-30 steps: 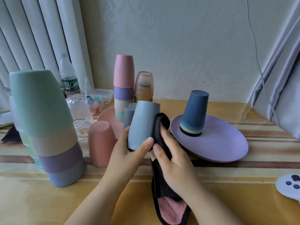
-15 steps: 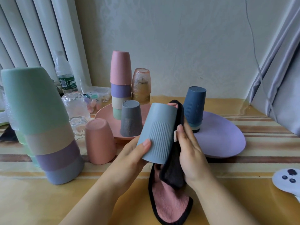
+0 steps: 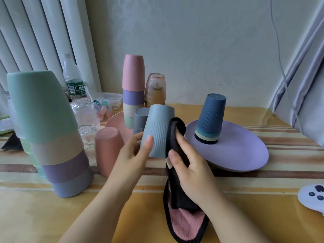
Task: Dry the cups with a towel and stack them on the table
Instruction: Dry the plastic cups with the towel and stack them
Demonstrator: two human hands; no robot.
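Cup [image 3: 158, 132] tilted back upright, towel [image 3: 177, 137] pressed alongside

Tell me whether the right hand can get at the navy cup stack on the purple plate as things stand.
Probably yes: the navy stack stands just beyond the right hand on the purple plate with nothing between. But that hand holds the towel, so it isn't free to grip.

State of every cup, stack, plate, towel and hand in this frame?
Light blue cup: inverted, tilted, held in left hand.
Towel: pressed to that cup by right hand, tail hanging.
Dark blue stack: inverted on purple plate.
Pink cup: inverted on table.
Grey cup: inverted.
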